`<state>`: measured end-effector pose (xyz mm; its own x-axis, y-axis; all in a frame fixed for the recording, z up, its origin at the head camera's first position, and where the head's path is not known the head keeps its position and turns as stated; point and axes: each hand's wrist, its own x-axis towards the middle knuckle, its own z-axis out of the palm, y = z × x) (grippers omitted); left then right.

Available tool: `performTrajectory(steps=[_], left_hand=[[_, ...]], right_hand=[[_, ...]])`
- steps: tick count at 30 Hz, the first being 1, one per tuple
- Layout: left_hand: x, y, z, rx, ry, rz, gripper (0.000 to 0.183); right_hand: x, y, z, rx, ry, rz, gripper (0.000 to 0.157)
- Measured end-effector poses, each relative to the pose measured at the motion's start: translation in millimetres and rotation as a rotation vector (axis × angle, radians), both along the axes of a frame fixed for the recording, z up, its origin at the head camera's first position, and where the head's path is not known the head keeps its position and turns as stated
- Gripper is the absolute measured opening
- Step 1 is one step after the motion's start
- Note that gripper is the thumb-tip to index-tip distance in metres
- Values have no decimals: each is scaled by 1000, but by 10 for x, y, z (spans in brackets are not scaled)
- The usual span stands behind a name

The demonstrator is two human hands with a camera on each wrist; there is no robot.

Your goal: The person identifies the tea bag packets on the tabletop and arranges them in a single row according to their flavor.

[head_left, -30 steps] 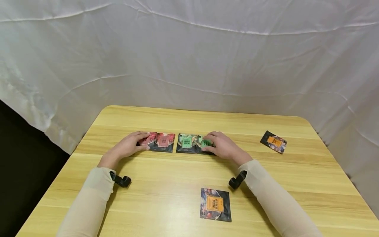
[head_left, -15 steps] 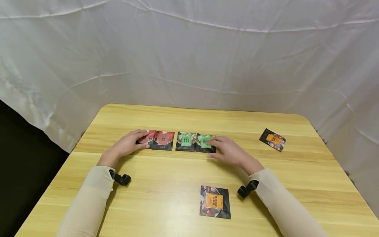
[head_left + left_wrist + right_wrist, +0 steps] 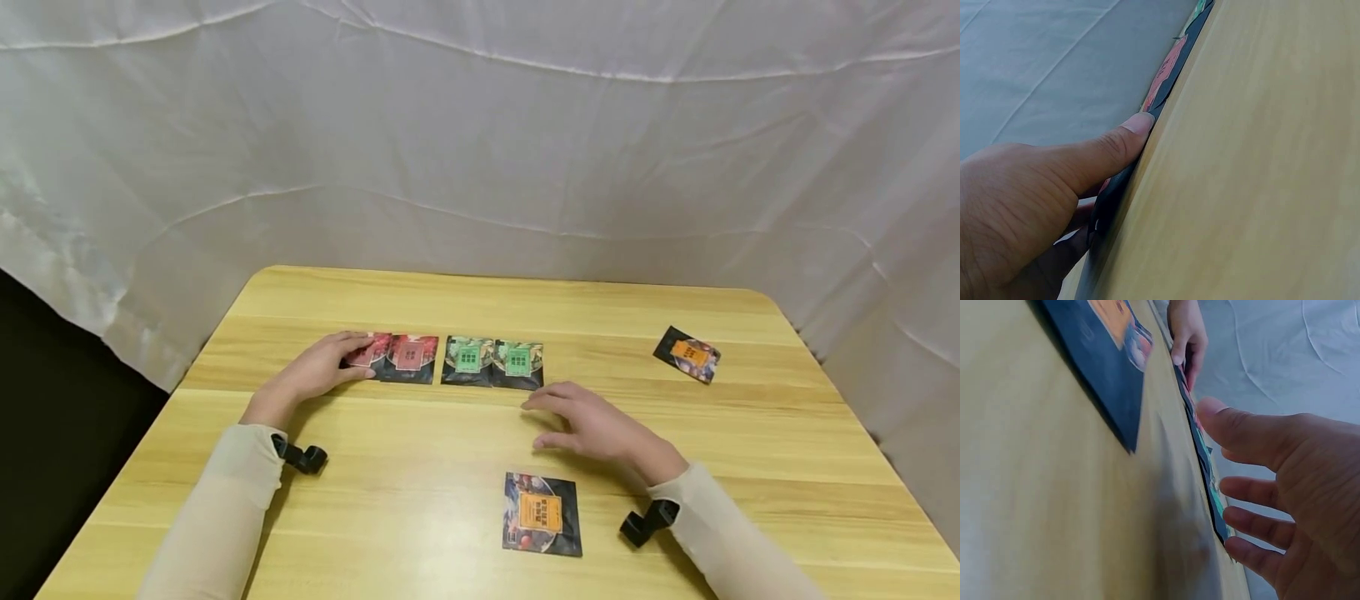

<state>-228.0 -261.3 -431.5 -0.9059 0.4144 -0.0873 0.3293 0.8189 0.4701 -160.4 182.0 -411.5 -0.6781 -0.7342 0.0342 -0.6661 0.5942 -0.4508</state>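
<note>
My left hand [image 3: 318,367] grips the leftmost red-and-black sachet [image 3: 365,353], its thumb at the near edge and its fingers over the far part. In the left wrist view the thumb [image 3: 1138,125] lies along the sachet's edge. A second red sachet [image 3: 409,358] lies beside it, slightly overlapped. Farther right, two green-labelled sachets [image 3: 468,360] lie side by side in the same row. My right hand [image 3: 592,421] hovers nearer to me than that row, fingers spread and holding nothing. An orange-labelled sachet [image 3: 542,514] lies on the table below it.
Another orange-labelled sachet [image 3: 687,354] lies tilted on the right side of the wooden table [image 3: 390,467]. A pale cloth [image 3: 480,150] hangs behind the table's far edge.
My right hand has let go of the right green sachet and moved back toward me and to the right. The left hand stays on its red sachet.
</note>
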Motion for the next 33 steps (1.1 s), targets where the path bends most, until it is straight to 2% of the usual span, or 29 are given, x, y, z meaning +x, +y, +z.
performTrajectory(steps=[3, 10, 18, 22, 33], left_hand=[[9, -8, -3, -2, 4, -2, 69], [23, -30, -17, -5, 12, -7, 69], [22, -42, -31, -8, 12, 2, 70], [19, -38, -30, 0, -1, 6, 69], [0, -12, -28, 12, 4, 1, 69]], right_hand=[[70, 4, 3, -1, -24, 18, 57], [223, -4, 20, 2, -164, 60, 57], [336, -4, 25, -66, -225, 227, 57], [397, 18, 30, -82, -270, 270, 57], [477, 34, -8, -36, -177, 343, 57]])
